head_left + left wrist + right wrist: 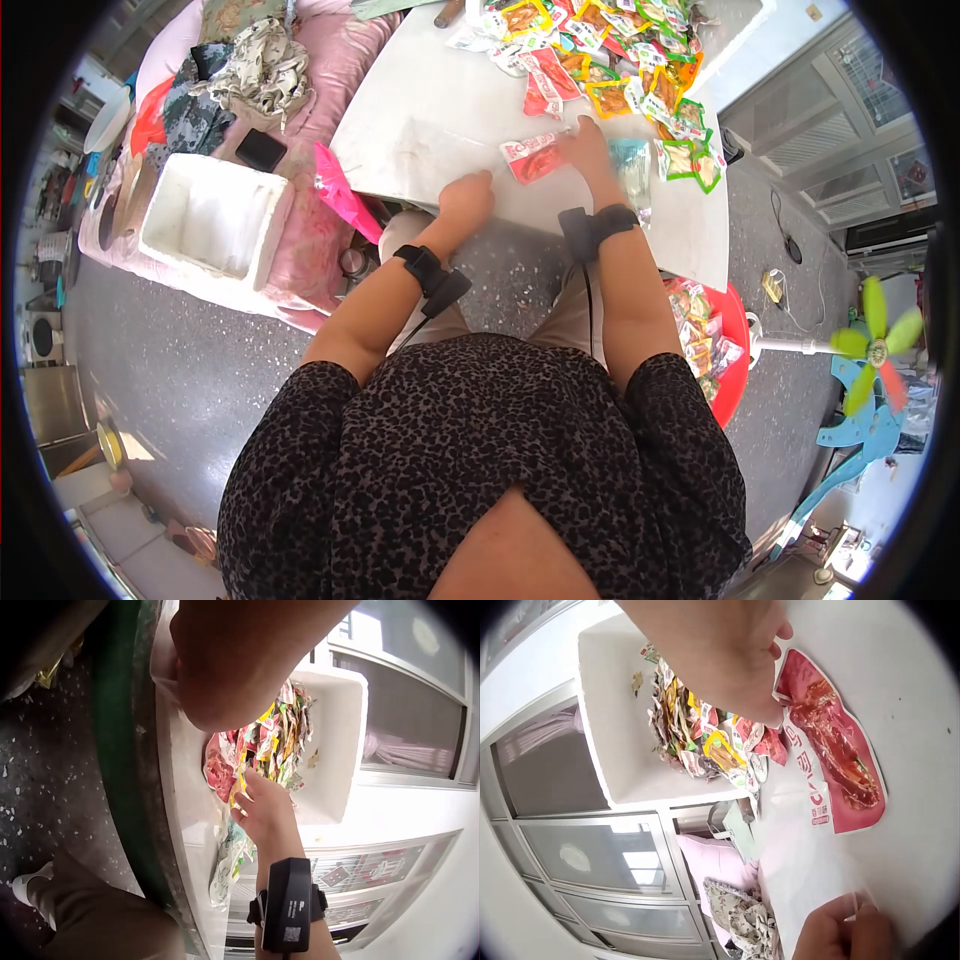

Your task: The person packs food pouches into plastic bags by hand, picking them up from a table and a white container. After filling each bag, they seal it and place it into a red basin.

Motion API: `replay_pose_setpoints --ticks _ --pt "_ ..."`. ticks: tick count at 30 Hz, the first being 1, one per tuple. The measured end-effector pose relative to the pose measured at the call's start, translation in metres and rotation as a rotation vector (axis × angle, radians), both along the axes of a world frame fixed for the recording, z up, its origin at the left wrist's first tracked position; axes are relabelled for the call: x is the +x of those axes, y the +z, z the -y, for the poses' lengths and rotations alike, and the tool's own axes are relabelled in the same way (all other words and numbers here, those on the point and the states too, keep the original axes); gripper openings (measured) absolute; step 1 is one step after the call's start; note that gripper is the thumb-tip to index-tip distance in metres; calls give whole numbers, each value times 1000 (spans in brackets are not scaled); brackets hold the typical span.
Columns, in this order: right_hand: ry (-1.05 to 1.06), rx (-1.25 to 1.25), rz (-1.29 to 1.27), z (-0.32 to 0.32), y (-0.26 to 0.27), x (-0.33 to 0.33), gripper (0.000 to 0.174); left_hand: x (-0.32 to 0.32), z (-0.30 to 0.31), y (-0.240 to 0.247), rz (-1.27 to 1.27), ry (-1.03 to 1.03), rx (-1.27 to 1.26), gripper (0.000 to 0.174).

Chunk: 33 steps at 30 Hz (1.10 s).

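Note:
A red food packet (836, 750) with a printed picture of glazed meat lies at the table's front part. My right hand (590, 158) is at its right end, with the packet's end between thumb and fingers in the right wrist view. To the left, my left hand (467, 205) pinches the edge of a thin clear plastic bag (425, 150). In the right wrist view the left fingers (866, 930) are curled on the bag's edge, and the bag reaches up to the packet's printed side. The left wrist view shows the right hand (266, 810) beside the packet (220, 769).
Many colourful food packets (610, 85) are heaped at the table's back, by a white foam box (349, 742). A teal-clear packet (632, 170) lies right of my right hand. A red tub (738, 345) of packets stands below the table's right edge. Another foam box (215, 225) sits on the bed.

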State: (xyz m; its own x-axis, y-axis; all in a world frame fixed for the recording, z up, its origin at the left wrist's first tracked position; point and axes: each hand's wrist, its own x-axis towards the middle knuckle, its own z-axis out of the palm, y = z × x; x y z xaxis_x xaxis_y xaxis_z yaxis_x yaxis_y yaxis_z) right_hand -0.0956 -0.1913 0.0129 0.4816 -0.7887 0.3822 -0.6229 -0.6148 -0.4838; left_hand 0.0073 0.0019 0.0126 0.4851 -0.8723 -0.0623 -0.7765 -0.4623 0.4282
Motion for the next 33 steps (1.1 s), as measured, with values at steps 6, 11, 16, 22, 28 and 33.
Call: replay_pose_setpoints --ticks 6,11,16,22,28,33 --pt "147 361 -238 4 8 4 58 0 1 0 20 -12 28 18" --pt "200 486 -4 8 -20 0 55 0 -2 -1 46 -27 -20 19" --pt "169 883 227 -33 16 -29 38 0 1 8 -15 35 55 18" --pt "249 763 448 -55 22 -66 26 3 2 3 -40 40 -6 18" --pt "330 709 226 -62 31 -60 24 3 2 -4 -50 11 -92 18" --pt "359 765 258 -64 22 -55 25 2 -1 -8 -58 -5 -105 20"
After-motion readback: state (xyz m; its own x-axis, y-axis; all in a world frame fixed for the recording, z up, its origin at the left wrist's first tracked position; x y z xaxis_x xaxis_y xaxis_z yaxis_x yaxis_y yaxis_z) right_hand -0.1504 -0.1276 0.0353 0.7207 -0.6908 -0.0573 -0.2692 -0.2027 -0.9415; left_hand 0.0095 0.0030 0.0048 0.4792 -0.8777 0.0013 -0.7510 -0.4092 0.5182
